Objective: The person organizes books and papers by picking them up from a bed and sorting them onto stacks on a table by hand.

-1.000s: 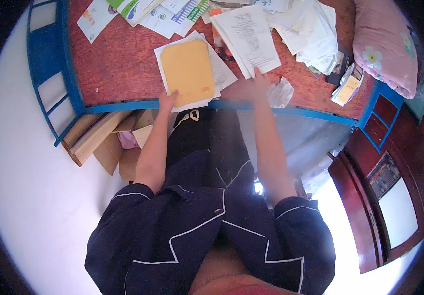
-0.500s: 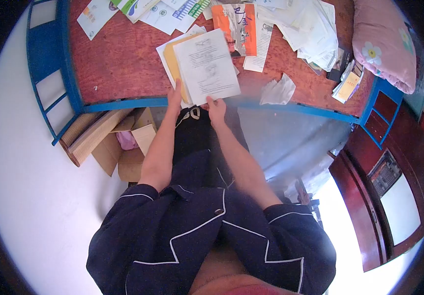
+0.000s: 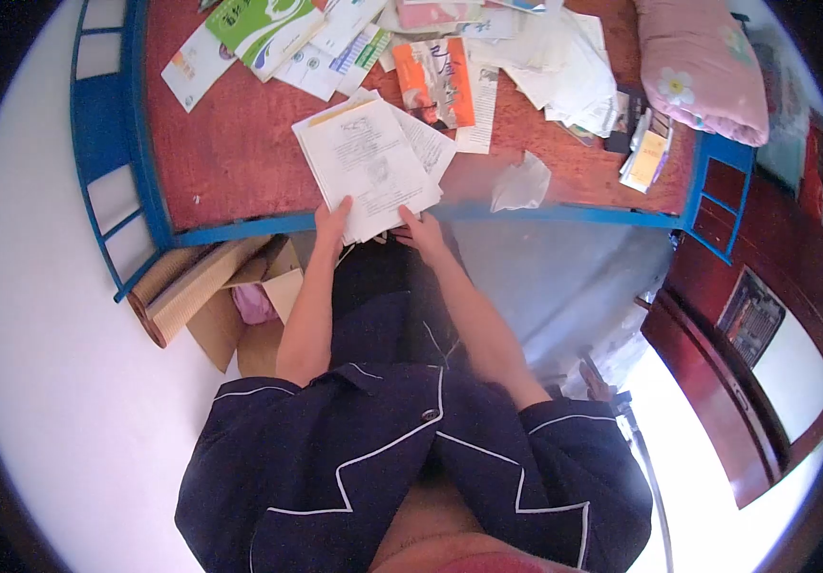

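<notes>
A stack of printed papers point(image 3: 370, 167) lies over the near edge of the red-brown board, a sliver of yellow envelope point(image 3: 340, 112) showing at its top. My left hand point(image 3: 331, 225) grips the stack's lower left corner, thumb on top. At the lower right edge, my right hand point(image 3: 421, 235) holds the same stack, its thumb on the top sheet and its fingers underneath. Another printed sheet point(image 3: 428, 139) sticks out on the stack's right. Beyond it lies an orange and grey booklet point(image 3: 435, 84), partly over a printed page point(image 3: 477, 115).
Green-and-white booklets point(image 3: 261, 31) lie at the back left, loose white papers point(image 3: 564, 72) at the back right. A crumpled paper point(image 3: 521, 183) sits near the blue frame point(image 3: 583, 218). A pink quilt point(image 3: 703, 72) is at the right, a cardboard box point(image 3: 221, 328) below left.
The printed sheets came from the right onto the yellow envelope, uncovering the orange booklet. My right hand came across with them and now grips the stack's lower edge. The view has shifted slightly.
</notes>
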Demonstrator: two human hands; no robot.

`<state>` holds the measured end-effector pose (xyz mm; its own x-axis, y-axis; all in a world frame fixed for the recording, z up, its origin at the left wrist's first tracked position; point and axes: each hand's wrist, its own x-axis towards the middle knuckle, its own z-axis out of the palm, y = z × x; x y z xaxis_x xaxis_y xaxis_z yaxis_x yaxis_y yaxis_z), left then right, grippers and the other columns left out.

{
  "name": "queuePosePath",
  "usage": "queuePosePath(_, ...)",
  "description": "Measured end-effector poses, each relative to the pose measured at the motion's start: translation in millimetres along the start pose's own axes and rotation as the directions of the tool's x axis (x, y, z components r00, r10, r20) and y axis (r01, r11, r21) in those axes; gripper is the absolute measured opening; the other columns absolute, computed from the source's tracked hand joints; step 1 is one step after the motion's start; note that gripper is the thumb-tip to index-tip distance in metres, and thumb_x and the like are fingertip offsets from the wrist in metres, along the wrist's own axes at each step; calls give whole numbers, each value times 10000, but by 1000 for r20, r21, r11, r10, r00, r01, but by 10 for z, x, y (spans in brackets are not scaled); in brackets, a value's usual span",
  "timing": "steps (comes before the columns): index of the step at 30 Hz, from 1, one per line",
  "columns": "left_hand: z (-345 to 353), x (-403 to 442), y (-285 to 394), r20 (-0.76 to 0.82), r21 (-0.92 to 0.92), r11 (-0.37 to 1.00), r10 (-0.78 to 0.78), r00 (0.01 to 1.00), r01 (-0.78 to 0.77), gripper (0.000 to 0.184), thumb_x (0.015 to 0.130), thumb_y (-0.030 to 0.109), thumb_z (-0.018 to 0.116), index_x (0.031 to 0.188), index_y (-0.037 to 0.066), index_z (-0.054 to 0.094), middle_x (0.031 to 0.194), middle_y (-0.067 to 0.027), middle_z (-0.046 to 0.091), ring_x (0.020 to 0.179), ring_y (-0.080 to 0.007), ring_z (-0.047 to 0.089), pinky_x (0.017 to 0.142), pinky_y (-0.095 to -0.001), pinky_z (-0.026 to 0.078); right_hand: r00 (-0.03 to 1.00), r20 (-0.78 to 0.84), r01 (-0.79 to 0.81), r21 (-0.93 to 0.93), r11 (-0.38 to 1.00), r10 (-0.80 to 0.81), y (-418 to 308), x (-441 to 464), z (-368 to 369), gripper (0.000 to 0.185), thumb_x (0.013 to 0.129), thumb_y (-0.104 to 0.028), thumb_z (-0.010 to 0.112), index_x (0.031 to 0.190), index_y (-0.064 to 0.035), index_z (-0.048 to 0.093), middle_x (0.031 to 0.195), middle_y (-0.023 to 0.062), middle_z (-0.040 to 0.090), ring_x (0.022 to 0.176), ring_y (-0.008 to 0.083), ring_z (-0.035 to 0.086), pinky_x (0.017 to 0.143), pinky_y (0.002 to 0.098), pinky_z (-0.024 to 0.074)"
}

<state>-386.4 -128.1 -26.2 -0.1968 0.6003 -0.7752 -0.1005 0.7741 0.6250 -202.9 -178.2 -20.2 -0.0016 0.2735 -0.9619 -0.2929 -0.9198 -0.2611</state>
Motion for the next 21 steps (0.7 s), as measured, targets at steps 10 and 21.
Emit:
queuePosePath(10,394,-20,174,234,-23,1000,-13,972,19,332,882,128,637,1151,-59,578,1059,-134,655,876,-201,636,796,-325,504,934,-122,356,273,894,-335,-102,-311,-337,335,894,-121,613,1200,-25,515,1032,99,630,864,209,645,718,337,558)
queuePosePath(21,588,365,429,156,332,923,147,977,-192,285,875,174,655,1073,-30,640,967,-104,686,790,-159,631,712,-302,500,864,-366,386,38,922,-347,-63,552,-798,309,813,-179,679,1044,-14,557,914,101,625,796,214,624,708,348,535)
